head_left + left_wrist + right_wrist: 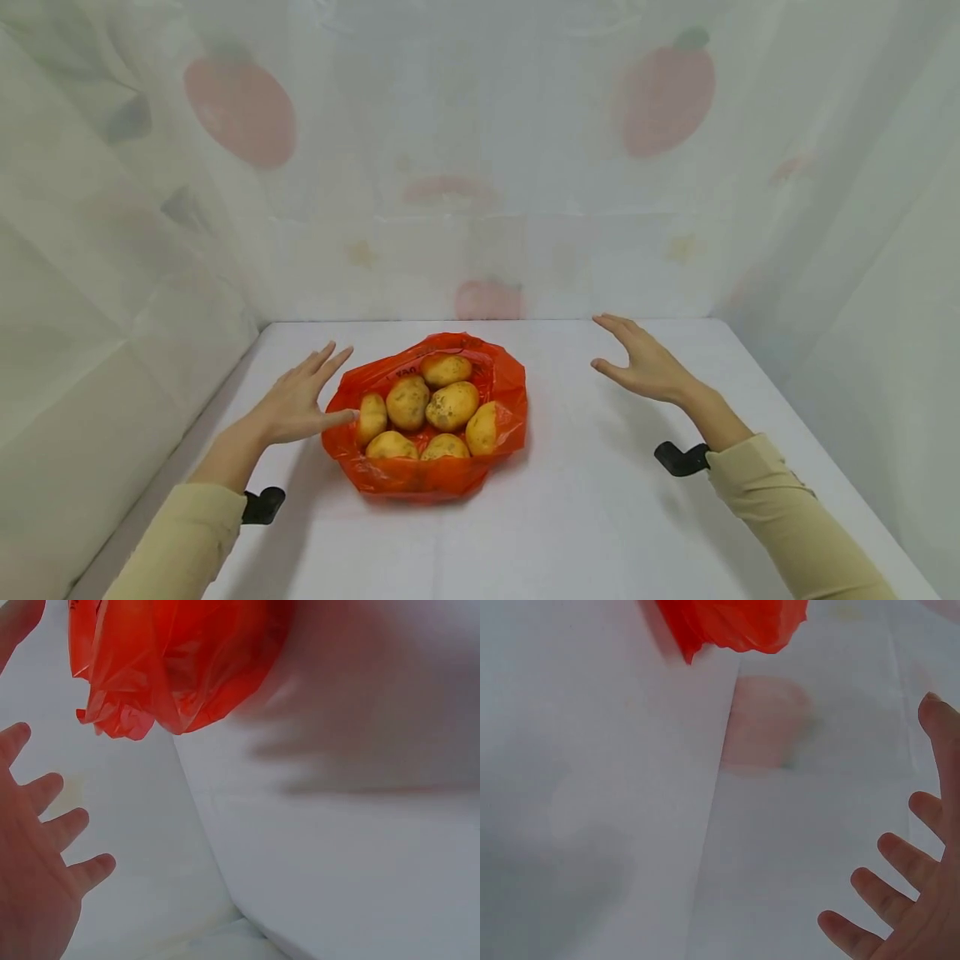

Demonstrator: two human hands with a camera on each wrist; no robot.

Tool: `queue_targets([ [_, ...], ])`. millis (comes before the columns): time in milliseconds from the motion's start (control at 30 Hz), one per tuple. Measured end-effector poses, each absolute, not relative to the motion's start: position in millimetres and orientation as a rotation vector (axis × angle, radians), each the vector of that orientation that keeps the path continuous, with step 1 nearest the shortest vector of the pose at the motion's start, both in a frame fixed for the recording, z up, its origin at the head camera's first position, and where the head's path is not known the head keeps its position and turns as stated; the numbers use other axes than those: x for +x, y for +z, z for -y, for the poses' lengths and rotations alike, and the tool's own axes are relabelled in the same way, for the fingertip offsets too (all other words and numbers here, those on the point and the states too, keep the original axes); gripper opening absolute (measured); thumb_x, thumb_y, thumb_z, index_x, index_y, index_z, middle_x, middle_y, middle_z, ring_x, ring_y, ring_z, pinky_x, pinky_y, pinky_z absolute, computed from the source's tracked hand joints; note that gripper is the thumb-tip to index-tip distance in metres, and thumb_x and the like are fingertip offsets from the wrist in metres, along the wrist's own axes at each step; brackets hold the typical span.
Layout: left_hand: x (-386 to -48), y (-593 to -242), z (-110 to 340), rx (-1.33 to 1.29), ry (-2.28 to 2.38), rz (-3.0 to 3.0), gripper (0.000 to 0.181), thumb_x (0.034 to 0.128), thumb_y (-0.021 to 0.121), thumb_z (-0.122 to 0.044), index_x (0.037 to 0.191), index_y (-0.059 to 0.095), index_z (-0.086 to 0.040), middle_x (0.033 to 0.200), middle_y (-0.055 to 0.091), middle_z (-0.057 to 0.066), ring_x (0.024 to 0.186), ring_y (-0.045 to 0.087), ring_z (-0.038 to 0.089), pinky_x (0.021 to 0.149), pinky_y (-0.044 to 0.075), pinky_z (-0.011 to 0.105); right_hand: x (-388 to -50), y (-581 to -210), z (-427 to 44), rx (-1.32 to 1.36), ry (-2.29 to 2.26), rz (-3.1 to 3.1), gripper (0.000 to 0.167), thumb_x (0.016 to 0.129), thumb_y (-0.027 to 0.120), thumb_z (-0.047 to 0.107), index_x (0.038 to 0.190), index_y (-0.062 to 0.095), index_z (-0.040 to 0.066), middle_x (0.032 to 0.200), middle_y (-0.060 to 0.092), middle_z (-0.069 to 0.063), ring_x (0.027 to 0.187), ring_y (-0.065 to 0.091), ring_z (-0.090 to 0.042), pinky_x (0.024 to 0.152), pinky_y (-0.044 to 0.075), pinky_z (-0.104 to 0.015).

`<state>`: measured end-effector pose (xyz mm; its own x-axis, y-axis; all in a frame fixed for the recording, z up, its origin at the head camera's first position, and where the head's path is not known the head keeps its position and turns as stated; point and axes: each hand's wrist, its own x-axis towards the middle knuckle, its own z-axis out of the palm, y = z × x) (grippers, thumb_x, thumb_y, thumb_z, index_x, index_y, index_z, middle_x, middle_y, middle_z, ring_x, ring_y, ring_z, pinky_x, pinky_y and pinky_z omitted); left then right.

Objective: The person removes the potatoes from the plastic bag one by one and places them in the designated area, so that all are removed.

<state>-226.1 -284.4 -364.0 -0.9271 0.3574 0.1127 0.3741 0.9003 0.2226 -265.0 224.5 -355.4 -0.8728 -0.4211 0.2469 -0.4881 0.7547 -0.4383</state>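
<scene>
A red plastic bag [427,479] with its mouth spread wide stands on the table, several yellow potatoes [452,406] showing inside. My left hand [300,400] hovers at the bag's left side, fingers spread, its thumb tip overlapping the bag's edge in the head view; whether it touches, I cannot tell. In the left wrist view the bag [187,660] hangs above and right of the hand [37,855]. Well to the right of the bag, my right hand [648,362] is raised with fingers apart and holds nothing. The right wrist view shows the bag [742,622] beyond the hand [922,885].
The white table [585,517] extends around the bag. Pale sheets with faded fruit prints form a back wall [562,267] and side walls [862,333]. Black straps or mounts [681,458] sit at both wrists.
</scene>
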Motion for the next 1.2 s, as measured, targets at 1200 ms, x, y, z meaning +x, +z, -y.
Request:
queue_targets([
  [1200,-223.0,-393.5,274.2,-0.630,-0.487,3.049,0.076,0.0721,0.071,-0.052,0.136,0.047,-0.018,0.149,0.018,0.024,0.125,0.034,0.051,0.091,0.034,0.067,-256.5,-363.9,-153.1,0.868,0.928,2.713,0.061,0.086,0.063,0.032,0.139,0.039,0.015,0.144,0.035,-0.007,0.131,0.035,-0.026,0.103,0.035,-0.051],
])
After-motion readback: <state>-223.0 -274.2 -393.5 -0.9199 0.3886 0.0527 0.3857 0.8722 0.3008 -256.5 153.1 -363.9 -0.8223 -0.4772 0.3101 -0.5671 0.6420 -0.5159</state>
